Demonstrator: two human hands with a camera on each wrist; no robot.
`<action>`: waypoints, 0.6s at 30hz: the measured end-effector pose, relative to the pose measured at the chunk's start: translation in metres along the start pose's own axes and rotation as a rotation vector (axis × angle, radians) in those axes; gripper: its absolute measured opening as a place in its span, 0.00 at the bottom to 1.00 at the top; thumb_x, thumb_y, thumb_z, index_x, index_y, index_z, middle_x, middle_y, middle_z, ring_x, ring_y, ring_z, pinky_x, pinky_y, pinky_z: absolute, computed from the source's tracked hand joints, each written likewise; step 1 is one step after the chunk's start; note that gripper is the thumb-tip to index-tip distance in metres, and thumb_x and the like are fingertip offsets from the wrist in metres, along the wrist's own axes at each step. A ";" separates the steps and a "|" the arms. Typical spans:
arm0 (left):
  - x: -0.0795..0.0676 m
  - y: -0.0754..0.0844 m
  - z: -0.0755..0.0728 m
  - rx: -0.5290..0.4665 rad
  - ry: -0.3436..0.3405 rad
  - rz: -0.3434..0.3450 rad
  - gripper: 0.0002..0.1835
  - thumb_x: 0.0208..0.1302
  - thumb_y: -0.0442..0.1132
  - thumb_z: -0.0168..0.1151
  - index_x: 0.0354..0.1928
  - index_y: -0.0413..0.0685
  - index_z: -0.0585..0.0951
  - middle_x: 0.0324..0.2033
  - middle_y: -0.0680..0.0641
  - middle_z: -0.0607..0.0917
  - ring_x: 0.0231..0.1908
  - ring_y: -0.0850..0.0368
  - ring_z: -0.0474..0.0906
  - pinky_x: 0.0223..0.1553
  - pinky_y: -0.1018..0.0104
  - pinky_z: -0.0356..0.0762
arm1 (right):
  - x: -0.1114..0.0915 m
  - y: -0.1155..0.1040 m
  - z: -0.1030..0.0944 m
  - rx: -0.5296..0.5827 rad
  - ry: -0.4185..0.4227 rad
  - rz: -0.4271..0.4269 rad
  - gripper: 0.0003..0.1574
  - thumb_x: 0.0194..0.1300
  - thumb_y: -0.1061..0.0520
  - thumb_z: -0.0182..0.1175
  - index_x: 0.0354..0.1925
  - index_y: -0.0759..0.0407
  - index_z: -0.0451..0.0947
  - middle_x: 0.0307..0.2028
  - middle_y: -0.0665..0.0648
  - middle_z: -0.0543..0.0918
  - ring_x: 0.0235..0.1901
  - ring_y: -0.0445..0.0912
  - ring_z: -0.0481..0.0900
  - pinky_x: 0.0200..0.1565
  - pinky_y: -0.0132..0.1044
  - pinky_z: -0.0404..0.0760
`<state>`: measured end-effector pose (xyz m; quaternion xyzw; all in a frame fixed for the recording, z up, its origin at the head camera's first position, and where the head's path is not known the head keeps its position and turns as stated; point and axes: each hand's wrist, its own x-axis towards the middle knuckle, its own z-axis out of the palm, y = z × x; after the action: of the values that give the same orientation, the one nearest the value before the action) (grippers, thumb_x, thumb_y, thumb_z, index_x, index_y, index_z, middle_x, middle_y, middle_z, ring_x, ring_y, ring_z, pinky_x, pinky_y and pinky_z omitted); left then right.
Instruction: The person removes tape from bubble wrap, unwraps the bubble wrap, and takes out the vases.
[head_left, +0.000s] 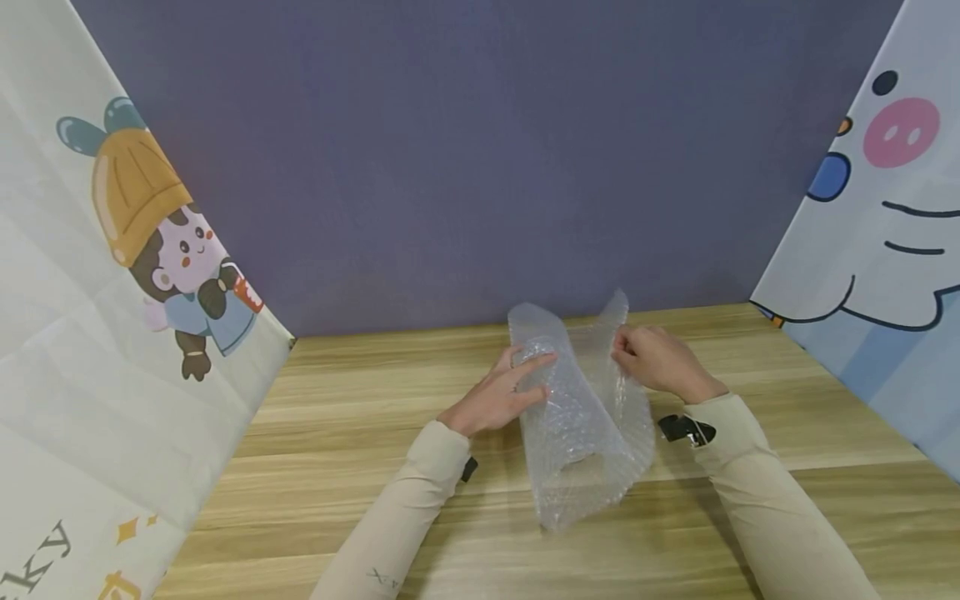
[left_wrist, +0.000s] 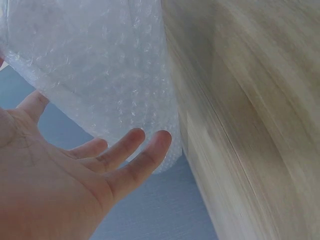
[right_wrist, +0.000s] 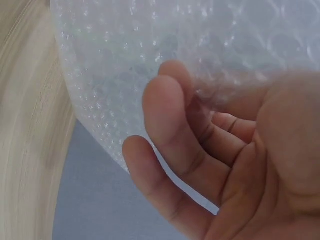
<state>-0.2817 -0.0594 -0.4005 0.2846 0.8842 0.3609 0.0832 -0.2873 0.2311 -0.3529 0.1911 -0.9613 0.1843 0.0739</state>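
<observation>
A clear sheet of bubble wrap (head_left: pixel 570 433) stands loosely folded on the wooden table (head_left: pixel 360 433), its upper corners sticking up at the back. My left hand (head_left: pixel 501 395) lies against the sheet's left side with its fingers spread. In the left wrist view, the fingertips (left_wrist: pixel 159 140) rest along the edge of the plastic, only slightly bent. At the opposite side my right hand (head_left: pixel 660 360) pinches the edge of the wrap. Seen from the right wrist, its fingers (right_wrist: pixel 165 107) curl by the plastic, and the thumb is partly hidden behind the film. I make out no object inside the folds.
A dark blue-grey panel (head_left: pixel 465 167) rises behind the table's back edge. Light cloths printed with cartoon figures hang at the left (head_left: pixel 67 275) and right (head_left: pixel 907 267). Black straps (head_left: pixel 686 429) sit at the sleeve cuffs.
</observation>
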 end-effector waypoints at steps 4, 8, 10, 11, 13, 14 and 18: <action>0.000 0.000 0.000 -0.003 -0.001 -0.003 0.31 0.73 0.66 0.51 0.75 0.89 0.58 0.83 0.44 0.39 0.77 0.34 0.56 0.70 0.31 0.64 | 0.000 0.001 -0.002 -0.005 -0.006 -0.008 0.10 0.72 0.58 0.57 0.30 0.55 0.76 0.22 0.48 0.77 0.22 0.41 0.71 0.28 0.35 0.69; -0.001 -0.001 -0.001 -0.006 -0.001 -0.009 0.30 0.73 0.66 0.51 0.75 0.90 0.59 0.83 0.45 0.39 0.77 0.34 0.56 0.70 0.30 0.64 | -0.002 0.004 -0.005 0.022 -0.051 -0.003 0.11 0.72 0.59 0.57 0.29 0.55 0.76 0.18 0.48 0.77 0.18 0.41 0.73 0.27 0.35 0.71; -0.001 -0.002 -0.001 -0.010 -0.002 -0.011 0.30 0.73 0.66 0.51 0.74 0.90 0.59 0.83 0.45 0.39 0.77 0.34 0.55 0.70 0.30 0.63 | -0.003 0.005 -0.008 0.049 -0.084 0.002 0.11 0.72 0.59 0.58 0.29 0.56 0.76 0.16 0.48 0.77 0.16 0.41 0.74 0.26 0.35 0.71; -0.001 -0.002 -0.001 -0.011 -0.002 -0.011 0.30 0.73 0.66 0.51 0.74 0.90 0.59 0.83 0.45 0.39 0.77 0.34 0.55 0.70 0.30 0.63 | -0.004 0.006 -0.009 0.060 -0.099 0.005 0.11 0.72 0.59 0.58 0.29 0.56 0.76 0.15 0.49 0.77 0.15 0.41 0.74 0.25 0.35 0.71; -0.002 -0.002 -0.002 -0.015 -0.005 -0.009 0.30 0.73 0.65 0.51 0.74 0.89 0.60 0.83 0.45 0.39 0.78 0.35 0.53 0.70 0.30 0.63 | -0.005 0.008 -0.011 0.081 -0.127 0.005 0.11 0.72 0.59 0.58 0.30 0.56 0.76 0.14 0.50 0.77 0.14 0.42 0.74 0.23 0.35 0.69; -0.002 -0.002 -0.002 -0.014 -0.006 -0.007 0.30 0.73 0.65 0.51 0.74 0.89 0.60 0.83 0.45 0.39 0.78 0.35 0.53 0.70 0.31 0.63 | -0.005 0.010 -0.012 0.087 -0.140 0.008 0.11 0.72 0.59 0.59 0.30 0.56 0.76 0.14 0.50 0.77 0.14 0.42 0.74 0.23 0.34 0.69; -0.002 -0.003 -0.002 -0.012 -0.007 0.000 0.30 0.73 0.66 0.51 0.75 0.87 0.60 0.83 0.44 0.39 0.79 0.36 0.51 0.71 0.31 0.63 | -0.007 0.015 -0.014 0.095 -0.183 0.010 0.13 0.72 0.59 0.59 0.27 0.56 0.76 0.13 0.49 0.77 0.13 0.42 0.75 0.23 0.33 0.70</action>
<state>-0.2821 -0.0630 -0.4011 0.2853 0.8818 0.3651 0.0883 -0.2860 0.2514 -0.3461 0.2055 -0.9551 0.2121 -0.0242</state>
